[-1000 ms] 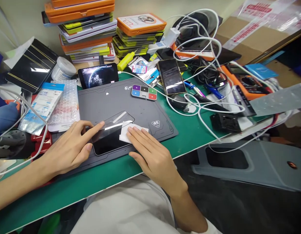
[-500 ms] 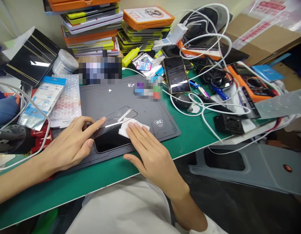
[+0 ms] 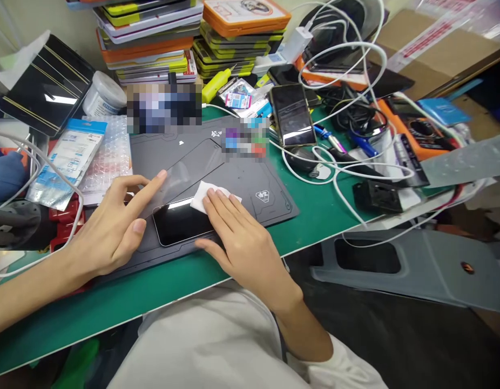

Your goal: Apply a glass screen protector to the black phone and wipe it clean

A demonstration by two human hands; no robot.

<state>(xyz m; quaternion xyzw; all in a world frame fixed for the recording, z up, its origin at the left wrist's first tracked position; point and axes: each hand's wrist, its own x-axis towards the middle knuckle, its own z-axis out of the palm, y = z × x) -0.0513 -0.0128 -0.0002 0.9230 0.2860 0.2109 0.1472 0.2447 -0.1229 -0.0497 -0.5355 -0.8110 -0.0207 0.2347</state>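
A phone (image 3: 179,224) with a black screen lies face up on a dark grey work mat (image 3: 242,181). My right hand (image 3: 242,235) lies along its right part, fingers straight and together, pressing a white wipe (image 3: 200,199) onto the screen. Just behind the phone, a clear screen protector (image 3: 197,162) with a thin dark border rests on the mat. My left hand (image 3: 116,219) is at its left end, index finger stretched out to the clear edge, thumb apart, the other fingers bent. Whether that fingertip touches the protector or only hovers, I cannot tell.
Behind the mat stand stacks of orange and yellow cases (image 3: 153,40). To the right lie another phone (image 3: 291,114), looping white cables (image 3: 335,173) and an orange multimeter (image 3: 416,127). Bubble wrap (image 3: 112,146) and a blue-white packet (image 3: 67,159) are at left.
The clear protector, which overlapped the phone before, has moved back and now lies behind it. My left index finger has shifted with its edge. My right hand stays on the wipe.
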